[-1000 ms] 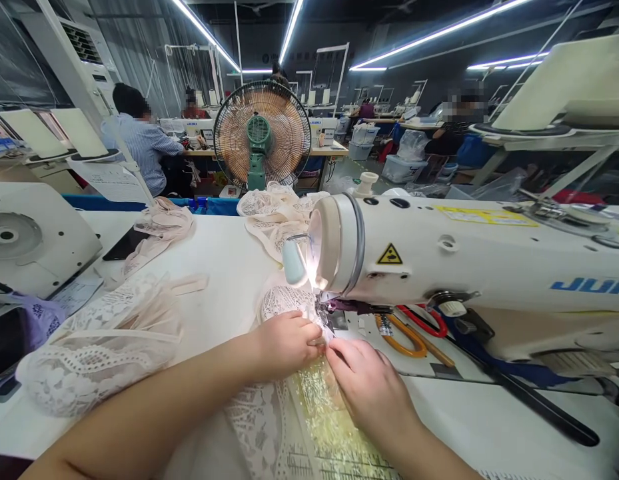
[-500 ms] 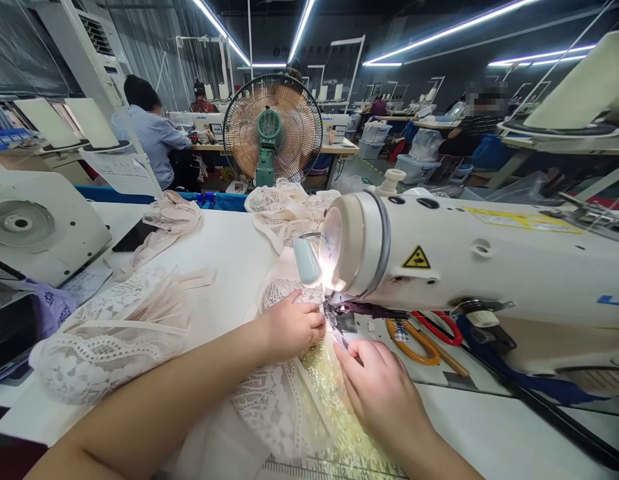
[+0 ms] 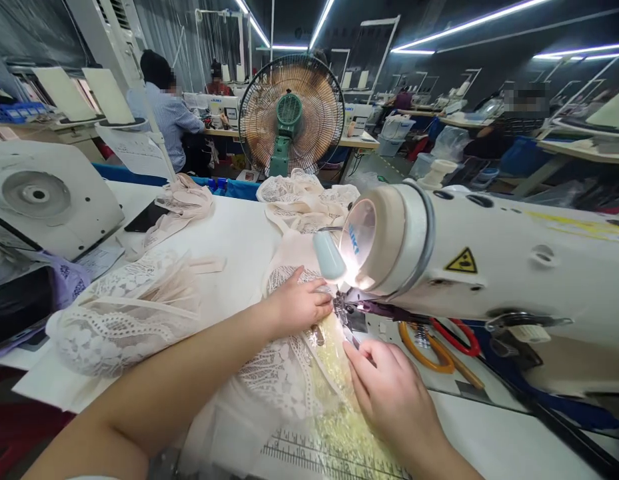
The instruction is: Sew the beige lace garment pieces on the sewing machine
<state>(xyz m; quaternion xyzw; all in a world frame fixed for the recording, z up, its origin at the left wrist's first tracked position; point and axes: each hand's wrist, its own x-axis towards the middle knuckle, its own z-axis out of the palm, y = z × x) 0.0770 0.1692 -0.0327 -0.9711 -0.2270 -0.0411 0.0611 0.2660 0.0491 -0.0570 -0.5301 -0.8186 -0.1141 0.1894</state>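
My left hand [image 3: 298, 305] lies on a pale lace bra piece [image 3: 279, 377], fingers apart and pressing it beside the needle area of a white sewing machine [image 3: 489, 260]. The fingertips are close to the metal presser foot [image 3: 343, 307]. My right hand [image 3: 389, 380] is closed around a slim metal tool [image 3: 352, 339], its tip towards the presser foot; most of the tool is hidden in the fingers. Between the hands, a shiny yellowish strip [image 3: 334, 373] runs down the table. A small pale blue lamp [image 3: 329, 257] lights the needle area.
More lace pieces lie left [image 3: 134, 313] and behind [image 3: 309, 200]. Orange-handled scissors [image 3: 414, 357] and a red-handled tool [image 3: 472, 340] rest under the machine arm. A ruler scale [image 3: 309, 453] marks the front. A fan [image 3: 289, 113] stands behind; a person in stripes [image 3: 162, 120] sits beyond.
The head view has shifted, so the scene sits further right. My left hand stays on the lace near the presser foot, and my right hand still grips the slim metal tool.
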